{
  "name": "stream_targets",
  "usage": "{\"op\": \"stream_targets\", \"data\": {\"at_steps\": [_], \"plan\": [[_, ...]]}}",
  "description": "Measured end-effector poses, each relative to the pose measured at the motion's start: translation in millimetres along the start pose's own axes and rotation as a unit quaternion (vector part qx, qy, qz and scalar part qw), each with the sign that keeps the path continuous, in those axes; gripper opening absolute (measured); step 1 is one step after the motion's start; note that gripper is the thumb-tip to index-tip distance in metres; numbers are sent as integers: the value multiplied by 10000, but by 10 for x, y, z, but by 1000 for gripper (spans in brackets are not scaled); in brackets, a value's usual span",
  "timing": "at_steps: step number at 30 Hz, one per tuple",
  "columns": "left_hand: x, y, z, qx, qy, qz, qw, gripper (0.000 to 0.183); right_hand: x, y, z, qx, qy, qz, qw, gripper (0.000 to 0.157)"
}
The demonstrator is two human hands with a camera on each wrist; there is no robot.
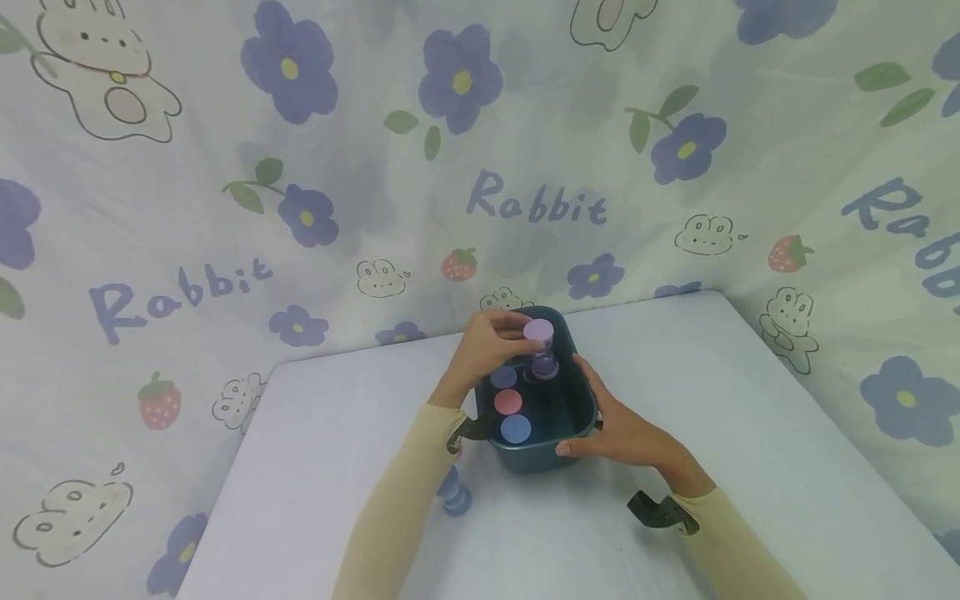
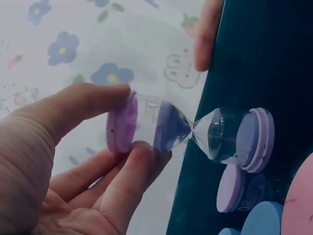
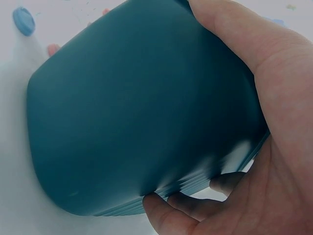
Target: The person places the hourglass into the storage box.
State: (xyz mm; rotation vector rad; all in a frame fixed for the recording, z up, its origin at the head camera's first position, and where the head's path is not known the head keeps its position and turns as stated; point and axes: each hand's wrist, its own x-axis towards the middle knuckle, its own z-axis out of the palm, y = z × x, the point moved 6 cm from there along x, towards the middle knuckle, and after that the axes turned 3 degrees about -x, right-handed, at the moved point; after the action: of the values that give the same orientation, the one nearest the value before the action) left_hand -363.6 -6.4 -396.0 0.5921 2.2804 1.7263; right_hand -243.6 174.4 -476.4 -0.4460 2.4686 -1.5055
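My left hand [image 1: 483, 346] pinches the upper lavender cap of a sand timer [image 2: 171, 127], thumb on one side and fingers on the other. Purple sand shows in both of its glass bulbs. The timer's lower end is inside a dark teal bin [image 1: 536, 457]; whether it touches the floor I cannot tell. My right hand [image 1: 626, 429] grips the bin's near right corner, with the thumb on the near wall and fingers along the right side. Inside the bin, along its left side, are a violet cap [image 1: 503, 377], a pink cap [image 1: 508, 402] and a blue cap [image 1: 516, 429].
A blue sand timer [image 1: 454, 493] stands on the white table [image 1: 330, 467] left of the bin, partly hidden by my left sleeve. Something pinkish shows beside it. A printed curtain [image 1: 360, 167] hangs behind the table's far edge.
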Motion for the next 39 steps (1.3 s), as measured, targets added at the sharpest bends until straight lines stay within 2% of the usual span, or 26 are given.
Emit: {"op": "stream_targets", "data": {"at_steps": [4, 8, 16, 23, 30, 34, 39], "plan": [[7, 16, 21, 250, -24, -2, 9997, 47, 1, -1, -4, 2, -12, -3, 10000, 130], [3, 13, 38, 603, -156, -140, 9980, 52, 7, 3, -3, 41, -49, -65, 10000, 130], [30, -8, 60, 1211, -272, -307, 9918, 48, 7, 11, -8, 40, -21, -56, 10000, 130], [42, -1, 78, 2057, -228, -379, 9776, 42, 9, 3, -12, 19, -5, -26, 10000, 130], [68, -42, 118, 2628, -363, -489, 9629, 43, -13, 1, -16, 43, -21, -5, 10000, 130], [88, -58, 161, 2828, -518, -418, 9569, 44, -14, 3, -19, 18, 17, -37, 10000, 130], [66, -62, 191, 2849, -650, -536, 9548, 41, -17, 3, -5, 66, 5, 5, 10000, 129]]}}
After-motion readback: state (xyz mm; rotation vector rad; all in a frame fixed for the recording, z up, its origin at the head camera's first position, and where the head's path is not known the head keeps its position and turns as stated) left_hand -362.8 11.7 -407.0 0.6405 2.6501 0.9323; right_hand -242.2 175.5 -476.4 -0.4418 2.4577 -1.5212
